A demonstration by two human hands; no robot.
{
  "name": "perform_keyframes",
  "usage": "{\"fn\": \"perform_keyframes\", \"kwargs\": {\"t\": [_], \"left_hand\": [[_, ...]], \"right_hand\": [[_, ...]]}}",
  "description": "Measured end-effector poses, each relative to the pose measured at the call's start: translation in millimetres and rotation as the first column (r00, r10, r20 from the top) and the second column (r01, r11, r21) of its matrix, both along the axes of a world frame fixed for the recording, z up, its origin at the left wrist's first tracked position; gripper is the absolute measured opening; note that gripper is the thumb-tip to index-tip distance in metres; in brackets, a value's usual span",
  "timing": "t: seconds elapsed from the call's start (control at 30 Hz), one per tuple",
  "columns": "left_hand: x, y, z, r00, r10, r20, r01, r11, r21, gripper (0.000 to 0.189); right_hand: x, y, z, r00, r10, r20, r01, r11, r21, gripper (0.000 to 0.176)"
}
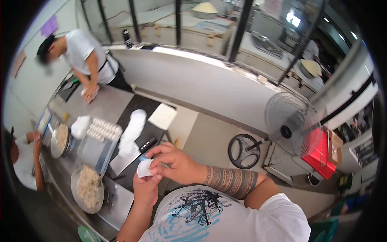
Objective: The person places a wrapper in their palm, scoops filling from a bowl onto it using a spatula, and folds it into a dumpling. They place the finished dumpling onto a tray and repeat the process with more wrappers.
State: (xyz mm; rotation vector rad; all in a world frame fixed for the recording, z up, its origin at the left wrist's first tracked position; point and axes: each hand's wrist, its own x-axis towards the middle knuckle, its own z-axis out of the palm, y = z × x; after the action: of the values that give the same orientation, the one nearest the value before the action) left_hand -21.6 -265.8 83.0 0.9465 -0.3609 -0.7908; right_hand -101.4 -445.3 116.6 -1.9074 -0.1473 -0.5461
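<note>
A small white dough wrapper (144, 168) is pinched between my two hands in front of my chest, folded or cupped. My left hand (146, 188) grips it from below, fingers closed and partly hidden. My right hand (167, 160) pinches its upper right edge with thumb and fingers. Just beyond lies a cleaver (124, 162) with a black handle, beside a long overlapping row of white wrappers (133, 131). To the left, a metal bowl of pale filling (88, 187) stands near a clear tray (93, 153). Rows of white dumplings (104, 130) sit at the tray's far end.
A second bowl of filling (61, 139) and a white bundle (80, 127) stand farther left. One co-worker (86, 56) presses something on the far tabletop; another (28, 157) stands at the left. White sheets (162, 116) lie at the table corner. A fan (287, 131) stands right.
</note>
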Motion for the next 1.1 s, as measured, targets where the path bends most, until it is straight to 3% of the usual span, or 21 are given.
{"fn": "perform_keyframes", "kwargs": {"t": [0.03, 0.13, 0.17, 0.27, 0.43, 0.63, 0.73, 0.8, 0.9, 1.0, 1.03, 1.1], "left_hand": [[-15.5, -24.5, 18.9, 0.997, 0.049, -0.055, -0.05, 0.999, -0.021, 0.058], [-34.1, -67.1, 25.0, 0.998, -0.048, -0.028, 0.045, 0.996, -0.081, 0.059], [-43.1, -83.3, 30.5, 0.998, -0.062, -0.022, 0.059, 0.99, -0.13, 0.062], [-68.0, -118.4, 34.0, 0.984, -0.175, -0.04, 0.163, 0.964, -0.209, 0.064], [-103.9, -153.8, 33.7, 0.959, -0.259, -0.116, 0.218, 0.934, -0.282, 0.067], [-120.4, -166.3, 42.6, 0.986, -0.165, 0.037, 0.169, 0.973, -0.155, 0.068], [-105.2, -157.6, 39.8, 0.95, -0.195, 0.246, 0.213, 0.976, -0.049, 0.056], [-90.8, -146.9, 51.6, 0.883, -0.265, 0.388, 0.278, 0.96, 0.024, 0.05], [-75.9, -137.2, 60.7, 0.702, -0.115, 0.703, 0.165, 0.986, -0.003, 0.052], [-80.5, -122.9, 58.3, 0.888, 0.037, 0.458, 0.035, 0.988, -0.149, 0.054], [-85.0, -118.7, 55.0, 0.957, 0.085, 0.276, -0.026, 0.977, -0.213, 0.054], [-74.3, -102.3, 46.0, 0.94, 0.101, 0.327, -0.032, 0.977, -0.21, 0.049]], "right_hand": [[-17.5, -11.4, 5.0, 0.997, -0.037, 0.06, 0.04, 0.998, -0.057, 0.033], [-71.7, -32.1, 27.5, 0.964, -0.24, 0.111, 0.221, 0.962, 0.159, 0.05], [-89.5, -38.9, 27.2, 0.95, -0.311, 0.015, 0.301, 0.931, 0.205, 0.063], [-128.4, -64.1, 16.4, 0.925, -0.373, -0.08, 0.381, 0.905, 0.19, 0.051], [-160.6, -95.5, 24.4, 0.89, -0.452, 0.054, 0.44, 0.884, 0.159, 0.023], [-166.9, -114.8, 29.6, 0.883, -0.47, -0.019, 0.463, 0.861, 0.209, 0.013], [-160.5, -121.5, 30.8, 0.928, -0.372, -0.023, 0.365, 0.897, 0.249, 0.013], [-153.2, -117.6, 46.3, 0.954, -0.272, -0.129, 0.301, 0.88, 0.367, 0.011], [-136.6, -113.4, 50.0, 0.971, -0.16, -0.175, 0.215, 0.909, 0.359, 0.009], [-115.7, -106.7, 46.2, 0.986, -0.139, -0.087, 0.153, 0.972, 0.176, 0.011], [-107.6, -101.6, 46.6, 0.989, -0.145, -0.022, 0.146, 0.985, 0.088, 0.011], [-91.7, -91.4, 49.6, 0.988, -0.131, 0.084, 0.134, 0.99, -0.04, 0.012]]}}
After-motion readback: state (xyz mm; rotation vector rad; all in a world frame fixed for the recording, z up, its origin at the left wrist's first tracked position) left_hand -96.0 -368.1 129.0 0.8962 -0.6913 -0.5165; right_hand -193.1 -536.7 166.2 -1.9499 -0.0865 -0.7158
